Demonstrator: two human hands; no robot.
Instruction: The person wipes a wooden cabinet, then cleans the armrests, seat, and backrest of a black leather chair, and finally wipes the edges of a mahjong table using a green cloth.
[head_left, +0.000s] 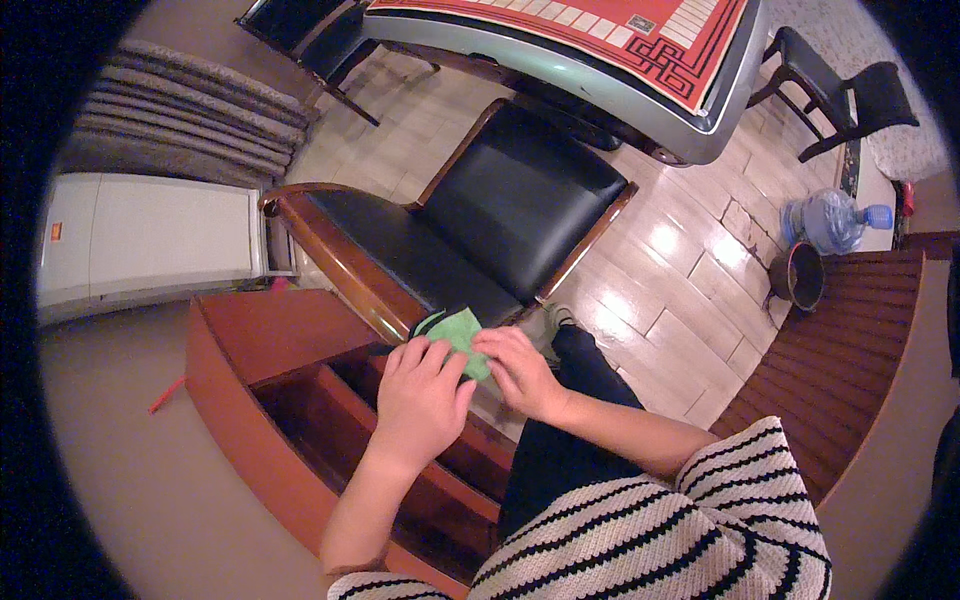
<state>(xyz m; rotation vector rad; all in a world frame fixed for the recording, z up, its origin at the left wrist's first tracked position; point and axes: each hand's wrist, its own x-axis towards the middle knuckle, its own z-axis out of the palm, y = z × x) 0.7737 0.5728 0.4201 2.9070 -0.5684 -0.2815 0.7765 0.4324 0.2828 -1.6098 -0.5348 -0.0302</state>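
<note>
A green cloth (459, 334) is held between both hands, above the edge of a reddish-brown wooden shelf unit (225, 322). My left hand (424, 386) lies over the cloth's left and lower part, its fingers bent onto it. On the cloth's right side, my right hand (519, 369) pinches it between thumb and fingers. Something dark with a thin green edge shows just behind the cloth; what it is I cannot tell. Open compartments of the shelf unit lie below my left hand and forearm.
A black padded chair (525, 202) with wooden trim stands ahead. Beyond it is a mahjong table (585, 71) with a red top and rows of tiles. At right are a large water bottle (825, 221), a dark bin (796, 277) and a slatted brown surface (832, 360). A white cabinet (165, 232) stands left.
</note>
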